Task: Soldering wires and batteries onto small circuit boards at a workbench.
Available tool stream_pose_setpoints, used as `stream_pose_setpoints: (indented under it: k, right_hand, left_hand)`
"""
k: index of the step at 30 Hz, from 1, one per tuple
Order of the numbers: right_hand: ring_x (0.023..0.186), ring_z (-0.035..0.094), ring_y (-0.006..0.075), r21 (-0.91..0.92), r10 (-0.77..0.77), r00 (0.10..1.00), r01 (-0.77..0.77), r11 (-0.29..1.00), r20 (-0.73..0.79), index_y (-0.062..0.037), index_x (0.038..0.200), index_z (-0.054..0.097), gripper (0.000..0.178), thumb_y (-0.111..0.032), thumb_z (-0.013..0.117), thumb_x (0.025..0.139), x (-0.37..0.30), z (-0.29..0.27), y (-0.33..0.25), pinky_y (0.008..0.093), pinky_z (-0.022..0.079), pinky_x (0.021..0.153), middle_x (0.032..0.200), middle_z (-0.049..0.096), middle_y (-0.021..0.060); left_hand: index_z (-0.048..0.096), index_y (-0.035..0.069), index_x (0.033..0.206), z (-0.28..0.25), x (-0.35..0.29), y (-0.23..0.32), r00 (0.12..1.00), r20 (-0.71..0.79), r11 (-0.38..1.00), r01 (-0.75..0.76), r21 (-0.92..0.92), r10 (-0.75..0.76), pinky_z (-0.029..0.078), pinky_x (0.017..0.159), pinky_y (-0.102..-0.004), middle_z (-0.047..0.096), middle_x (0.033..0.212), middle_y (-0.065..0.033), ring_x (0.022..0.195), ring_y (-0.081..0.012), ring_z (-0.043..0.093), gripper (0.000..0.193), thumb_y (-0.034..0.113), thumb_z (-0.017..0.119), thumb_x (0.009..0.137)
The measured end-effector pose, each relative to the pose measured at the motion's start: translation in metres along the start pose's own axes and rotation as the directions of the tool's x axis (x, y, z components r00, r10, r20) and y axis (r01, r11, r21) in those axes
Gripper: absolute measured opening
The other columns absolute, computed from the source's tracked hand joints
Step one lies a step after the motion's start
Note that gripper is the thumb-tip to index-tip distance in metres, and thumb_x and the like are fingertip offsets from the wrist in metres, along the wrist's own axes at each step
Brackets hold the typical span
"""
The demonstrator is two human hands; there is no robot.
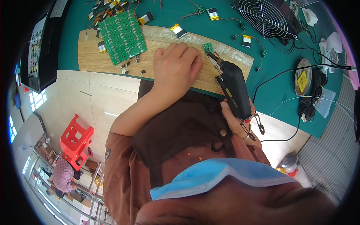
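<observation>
The green surface (279,93) spreads in front of you and runs out of the top of the view, its edges bent by the lens. On it lies a wooden board (90,56), partly covered by your left forearm and hand. The fan (262,17) at upper right is cut off by the top edge. Your right hand (235,122) grips a black gun-shaped tool (236,90) that hides most of your fingers; its slim tip points up and left. Your left hand (176,67) rests over the board, knuckles up and fingers curled under, so you cannot tell from here whether it pinches anything. The large green circuit panel (123,37) lies to its left, hiding part of the battery heap (108,9) behind it, which the top edge trims. An oval dish (303,65) at right holds a yellow sponge (302,80). The nearest wired battery (178,30) sits just beyond your left knuckles. The small green board (208,47) is on the wooden board, between your left hand and the tool; whether the tip touches it is too small to tell. Tiny loose parts (142,71) below the panel are hard to make out.
</observation>
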State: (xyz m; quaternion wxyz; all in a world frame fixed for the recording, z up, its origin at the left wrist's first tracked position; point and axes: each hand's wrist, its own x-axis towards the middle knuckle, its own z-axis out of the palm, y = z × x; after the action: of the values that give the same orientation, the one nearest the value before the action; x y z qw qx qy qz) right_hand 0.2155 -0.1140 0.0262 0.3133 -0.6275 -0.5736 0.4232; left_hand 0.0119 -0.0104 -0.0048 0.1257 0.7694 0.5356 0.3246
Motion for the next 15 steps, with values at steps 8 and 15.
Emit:
stream_pose_setpoints:
  k: [8, 15]
  right_hand:
    - [0.077, 0.061, 0.0237, 0.013, 0.164, 0.985, -0.165, 0.986, 0.055, 0.0008, 0.104, 0.062, 0.032, -0.001, 0.071, 0.073, -0.006, -0.003, 0.007, 0.032, 0.049, 0.07, 0.09, 0.061, 0.0122]
    - [0.075, 0.063, 0.0221, 0.406, 0.275, 0.957, -0.216, 0.888, -0.094, 0.0007, 0.102, 0.062, 0.031, -0.005, 0.071, 0.073, -0.017, 0.015, 0.03, 0.0319, 0.05, 0.07, 0.082, 0.064, 0.0079]
  left_hand:
    - [0.061, 0.015, 0.077, -0.003, -0.001, 0.0, 1.0, 0.008, 1.0, 0.0, 0.009, 0.0, 0.034, 0.064, -0.0343, 0.055, 0.071, 0.0023, 0.07, -0.0174, 0.055, 0.014, 0.013, 0.074, 0.071]
    - [0.06, 0.015, 0.077, -0.003, 0.0, 0.001, 0.999, 0.025, 1.0, 0.024, 0.014, -0.024, 0.035, 0.065, -0.0343, 0.055, 0.072, 0.0023, 0.07, -0.0172, 0.056, 0.013, 0.012, 0.073, 0.073]
